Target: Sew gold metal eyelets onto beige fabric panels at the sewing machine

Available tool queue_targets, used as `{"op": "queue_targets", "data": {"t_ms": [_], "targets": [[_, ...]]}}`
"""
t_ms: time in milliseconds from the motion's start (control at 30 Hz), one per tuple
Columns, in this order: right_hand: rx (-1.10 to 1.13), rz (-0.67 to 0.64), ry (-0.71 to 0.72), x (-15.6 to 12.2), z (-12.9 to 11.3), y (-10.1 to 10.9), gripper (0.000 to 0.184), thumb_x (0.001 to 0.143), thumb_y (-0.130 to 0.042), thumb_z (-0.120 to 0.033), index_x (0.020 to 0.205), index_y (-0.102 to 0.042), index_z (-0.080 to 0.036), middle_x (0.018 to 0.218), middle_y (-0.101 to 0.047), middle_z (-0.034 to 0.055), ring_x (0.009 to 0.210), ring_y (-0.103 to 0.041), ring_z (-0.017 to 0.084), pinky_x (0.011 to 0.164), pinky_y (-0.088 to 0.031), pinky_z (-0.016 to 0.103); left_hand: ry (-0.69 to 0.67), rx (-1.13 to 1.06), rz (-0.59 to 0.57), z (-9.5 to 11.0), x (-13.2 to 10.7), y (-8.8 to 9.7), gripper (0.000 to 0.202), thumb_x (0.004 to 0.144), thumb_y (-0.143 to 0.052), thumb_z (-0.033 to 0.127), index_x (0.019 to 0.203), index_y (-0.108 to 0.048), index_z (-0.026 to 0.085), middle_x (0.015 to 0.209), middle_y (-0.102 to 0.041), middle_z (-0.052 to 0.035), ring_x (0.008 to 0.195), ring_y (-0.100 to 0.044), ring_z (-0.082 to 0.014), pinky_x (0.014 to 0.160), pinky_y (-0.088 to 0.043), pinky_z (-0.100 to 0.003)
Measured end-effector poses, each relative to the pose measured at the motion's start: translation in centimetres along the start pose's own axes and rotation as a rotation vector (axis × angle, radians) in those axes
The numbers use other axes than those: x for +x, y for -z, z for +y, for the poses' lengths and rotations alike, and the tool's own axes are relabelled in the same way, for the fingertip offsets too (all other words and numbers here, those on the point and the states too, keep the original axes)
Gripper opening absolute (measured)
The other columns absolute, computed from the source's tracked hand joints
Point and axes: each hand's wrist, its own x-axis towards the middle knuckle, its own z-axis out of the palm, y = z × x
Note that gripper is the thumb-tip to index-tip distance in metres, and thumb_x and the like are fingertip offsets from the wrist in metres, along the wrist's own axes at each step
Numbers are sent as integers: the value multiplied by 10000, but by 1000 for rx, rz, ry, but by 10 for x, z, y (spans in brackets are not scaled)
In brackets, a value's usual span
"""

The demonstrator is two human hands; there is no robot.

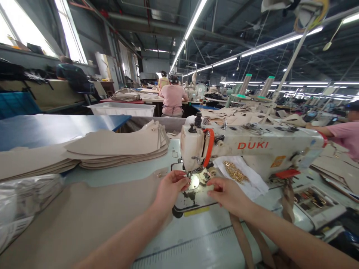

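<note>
The white sewing machine (224,144) stands in front of me, its lamp lighting the needle plate (194,182). Just left of the needle, my left hand (171,187) is closed in a pinch; whatever sits between its fingertips is too small to make out. On the other side of the plate, my right hand (228,194) has thumb and fingers drawn together, and I cannot make out anything in them. A beige fabric panel (106,209) lies flat under my left forearm. Brown straps (242,239) run down the table below my right wrist.
Stacked beige panels (117,145) lie at the left, near a clear plastic bag (30,201). Gold metal pieces (235,172) rest on a white cloth (256,185) beside the machine. A tray of fittings (316,201) is at right. Co-workers sit further off.
</note>
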Motion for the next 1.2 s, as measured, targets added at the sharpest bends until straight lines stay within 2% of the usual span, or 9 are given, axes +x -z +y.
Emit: {"op": "queue_targets", "data": {"t_ms": [133, 233, 433, 700, 767, 833, 933, 1067, 1200], "targets": [[-300, 223, 135, 17, -12, -3, 190, 756, -626, -234, 917, -682, -150, 822, -642, 52, 736, -593, 173, 674, -424, 265, 0, 1, 5, 0, 0, 3, 314, 466, -799, 234, 681, -587, 149, 555, -649, 0, 522, -594, -120, 549, -471, -249], [-348, 242, 160, 31, -18, -13, 178, 738, -657, -272, 853, -702, -143, 889, -666, 99, 899, -587, 236, 781, -407, 297, 4, 13, 0, 0, 2, 4, 326, 463, -802, 240, 692, -588, 149, 573, -658, -6, 523, -599, -120, 561, -482, -255], [-339, 179, 215, 44, -17, -22, 162, 796, -572, -166, 739, -722, -191, 757, -700, 34, 745, -606, 177, 705, -404, 255, -3, 61, -18, -1, 3, 6, 316, 493, -780, 265, 709, -579, 154, 598, -671, -23, 541, -608, -129, 576, -490, -266], [-342, 35, 477, -24, -8, -2, 147, 772, -581, -106, 652, -633, -174, 713, -622, 19, 787, -544, 172, 783, -384, 282, -202, 255, 3, 5, -14, 7, 173, 609, -708, 279, 714, -608, 184, 687, -649, -11, 674, -601, -177, 708, -485, -336], [-291, -96, 493, -48, -4, -1, 153, 801, -539, -121, 677, -611, -171, 721, -615, 21, 755, -542, 163, 736, -392, 268, -401, 455, -102, 10, -31, 5, 116, 699, -651, 266, 797, -646, 204, 839, -671, -32, 840, -602, -202, 832, -453, -351], [-161, -172, 391, -65, -2, 2, 130, 808, -520, -137, 710, -598, -175, 714, -610, 10, 690, -536, 143, 643, -388, 236, -574, 707, -372, 16, -48, 1, 160, 758, -602, 231, 906, -662, 223, 964, -671, -42, 966, -582, -211, 912, -416, -345], [138, -205, 189, -72, -3, 7, 107, 795, -503, -149, 713, -565, -179, 647, -583, -19, 613, -528, 120, 583, -391, 211, -547, 946, -732, 26, -63, -4, 158, 791, -579, 197, 908, -677, 240, 926, -674, -28, 927, -599, -188, 852, -438, -281], [381, -255, 56, -60, -10, 10, 84, 767, -491, -156, 711, -547, -184, 602, -577, -34, 576, -545, 116, 580, -430, 215, -533, 1059, -755, 29, -58, -4, 158, 845, -541, 234, 813, -696, 235, 783, -676, -7, 761, -614, -152, 714, -437, -224], [226, -285, 87, -42, -12, 13, 118, 737, -504, -114, 661, -566, -180, 608, -596, -32, 599, -563, 119, 583, -423, 209, -574, 1124, -779, 24, -45, 8, 209, 845, -509, 191, 800, -710, 226, 754, -681, -19, 722, -606, -151, 677, -418, -214]]}}
